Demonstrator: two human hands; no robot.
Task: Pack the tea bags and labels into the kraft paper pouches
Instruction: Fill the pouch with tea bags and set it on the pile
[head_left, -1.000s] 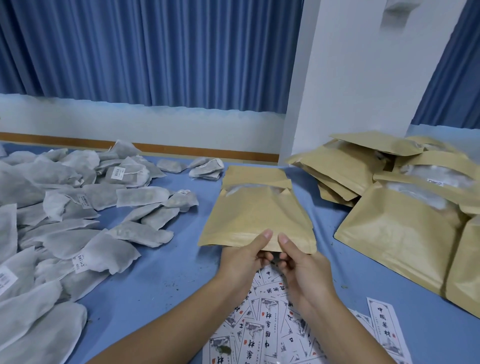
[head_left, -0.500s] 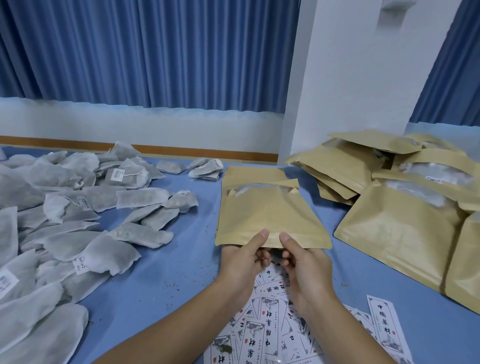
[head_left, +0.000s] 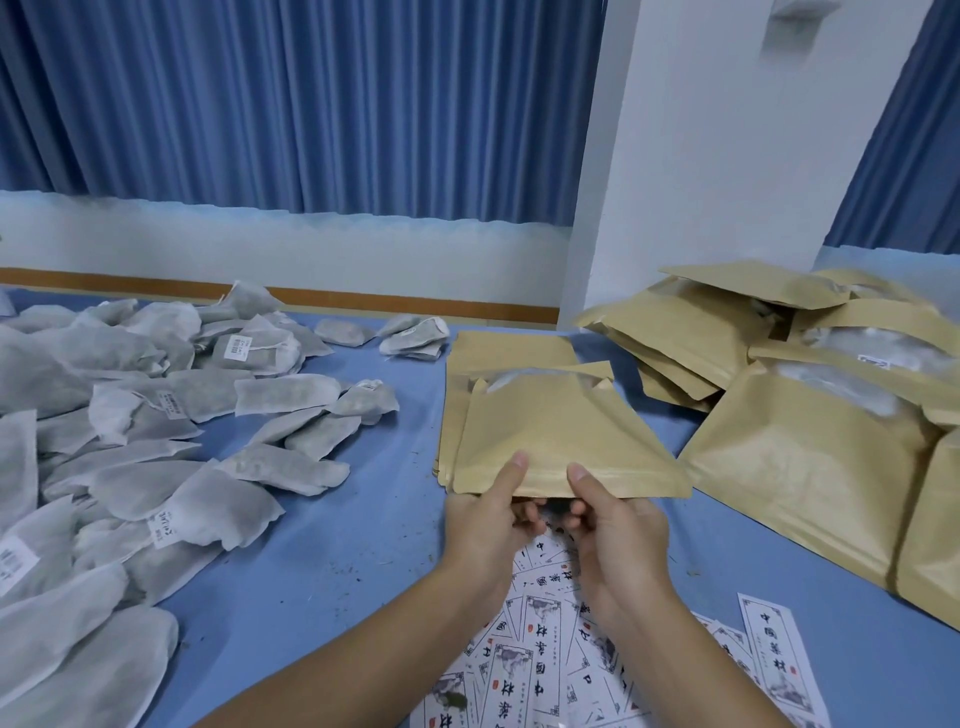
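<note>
Pouch (head_left: 561, 431), flat, matte kraft paper

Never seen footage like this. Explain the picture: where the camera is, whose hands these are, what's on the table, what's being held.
There is no machine here. A person wears one camera on the head, looking forward and down, so the two bare arms reaching in from the bottom are their own. The left hand and right hand both pinch the near edge of a kraft pouch, thumbs on top; it lies on a small stack of the same. On the blue table, tea bags lie heaped at the left, printed labels lie under the wrists, and more pouches, some showing white contents, are piled at the right. Behind are blue curtains and a white pillar.
</note>
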